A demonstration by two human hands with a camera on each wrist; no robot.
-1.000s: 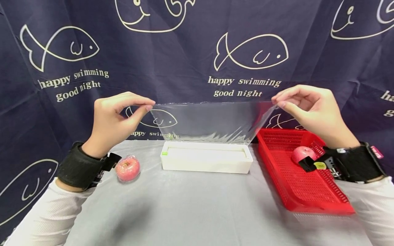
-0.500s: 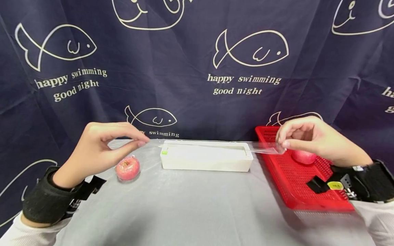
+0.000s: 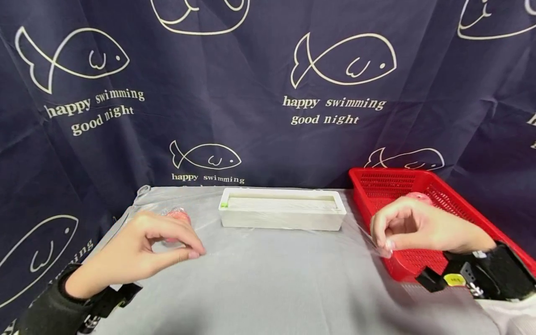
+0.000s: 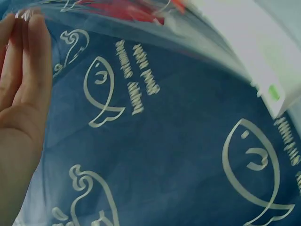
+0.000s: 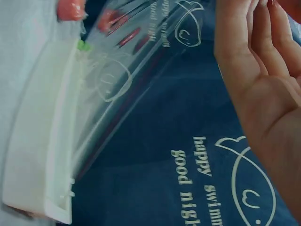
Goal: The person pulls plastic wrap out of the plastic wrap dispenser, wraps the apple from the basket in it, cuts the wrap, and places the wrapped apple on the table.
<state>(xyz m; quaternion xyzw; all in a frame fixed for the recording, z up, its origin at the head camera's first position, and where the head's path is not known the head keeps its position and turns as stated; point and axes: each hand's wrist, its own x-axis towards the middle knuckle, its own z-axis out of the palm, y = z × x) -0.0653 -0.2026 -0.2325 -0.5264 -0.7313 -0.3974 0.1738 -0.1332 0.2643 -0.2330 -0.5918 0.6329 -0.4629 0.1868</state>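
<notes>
My left hand pinches one corner of a clear sheet of cling film between thumb and fingertips. The opposite corner is pinched by my right hand. In the head view the film is nearly invisible, spread low between the hands and over the front of a long white cling film dispenser. Behind my left hand lies a film-wrapped apple, partly hidden. My right hand hovers over the left side of a red plastic basket and covers most of the apple in it.
A grey cloth covers the table. At its back edge hangs a dark blue curtain printed with fish and lettering. A small green piece sits at the dispenser's left end.
Both hands have come down and toward me from above the dispenser, bringing the film from upright to low over the table. The dispenser and basket have stayed in place.
</notes>
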